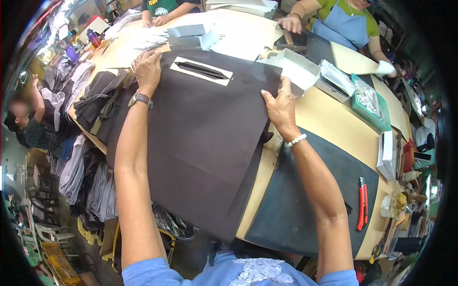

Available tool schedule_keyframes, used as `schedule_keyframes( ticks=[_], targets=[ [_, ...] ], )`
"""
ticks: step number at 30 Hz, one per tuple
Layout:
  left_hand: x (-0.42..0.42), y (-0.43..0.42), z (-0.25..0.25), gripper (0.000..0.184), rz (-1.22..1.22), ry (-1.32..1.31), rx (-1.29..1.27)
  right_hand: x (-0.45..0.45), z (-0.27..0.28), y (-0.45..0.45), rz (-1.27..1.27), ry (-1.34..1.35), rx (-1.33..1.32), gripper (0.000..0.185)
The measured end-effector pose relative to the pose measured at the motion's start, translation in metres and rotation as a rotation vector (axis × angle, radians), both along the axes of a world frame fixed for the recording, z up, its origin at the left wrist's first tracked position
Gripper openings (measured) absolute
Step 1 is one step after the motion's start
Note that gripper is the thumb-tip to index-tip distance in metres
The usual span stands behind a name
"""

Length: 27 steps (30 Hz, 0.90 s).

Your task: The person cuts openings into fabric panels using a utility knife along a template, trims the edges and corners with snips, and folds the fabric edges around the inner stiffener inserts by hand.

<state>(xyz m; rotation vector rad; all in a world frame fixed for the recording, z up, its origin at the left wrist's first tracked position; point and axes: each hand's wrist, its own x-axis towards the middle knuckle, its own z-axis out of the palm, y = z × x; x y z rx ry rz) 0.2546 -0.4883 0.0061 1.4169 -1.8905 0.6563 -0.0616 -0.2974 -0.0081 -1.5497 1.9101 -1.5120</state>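
Note:
A large dark brown sheet of fabric-like material point(200, 128) spreads in front of me, its lower edge hanging toward my body. Near its top lies a cream rectangular strip point(223, 81) with a long dark slot along its middle. My left hand point(147, 71) is closed on the sheet's upper left edge, the fingers over the far side. At the upper right corner my right hand point(281, 107) grips the sheet, thumb on top and other fingers partly hidden behind the edge.
To the right lies a black cutting mat point(305, 190) with red box cutters point(361, 205). Beyond are open white boxes point(298, 69) and a green basket point(371, 102) of small pieces. Dark cloth pieces point(98, 97) heap at left. Co-workers, one in a blue apron point(341, 24), surround the table.

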Motion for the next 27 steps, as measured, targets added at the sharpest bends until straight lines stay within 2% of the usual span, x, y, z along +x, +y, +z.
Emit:
schedule_keyframes(
  ticks=[2,5,10,11,13,15,16,19,21,23,27],
  targets=[
    [0.005,0.002,-0.014,0.022,0.039,-0.117,0.077,0.002,-0.004,0.003,-0.023,0.047,0.075,0.05],
    [-0.006,0.01,-0.022,0.038,0.195,-0.185,-0.087,-0.002,-0.025,-0.004,-0.016,0.105,0.019,0.051],
    [-0.072,0.049,-0.003,0.059,-0.105,-0.087,-0.051,-0.003,-0.029,-0.007,-0.022,0.084,0.071,0.052],
    [-0.088,0.063,0.0,0.064,-0.198,-0.07,0.094,-0.006,-0.031,-0.007,-0.005,0.061,0.08,0.052],
    [-0.114,0.088,-0.002,0.072,-0.224,-0.139,0.355,-0.011,-0.022,0.009,0.013,0.113,0.101,0.051],
    [-0.123,0.083,-0.031,0.073,-0.265,-0.083,0.468,-0.018,-0.006,0.033,0.041,0.135,0.167,0.049],
    [-0.126,0.083,-0.031,0.072,-0.256,-0.077,0.481,-0.018,0.01,0.049,0.077,0.202,0.32,0.052],
    [-0.132,0.081,-0.034,0.069,-0.239,-0.059,0.477,-0.015,0.014,0.077,0.37,0.146,0.436,0.06],
    [-0.133,0.081,-0.036,0.07,-0.217,-0.069,0.46,-0.003,0.0,0.079,0.352,0.488,0.257,0.067],
    [-0.132,0.083,-0.036,0.07,-0.218,-0.064,0.483,0.004,-0.012,0.071,0.304,0.465,0.244,0.07],
    [-0.134,0.083,-0.028,0.071,-0.185,-0.098,0.558,-0.002,0.012,0.077,0.247,0.465,0.359,0.073]
  ],
)
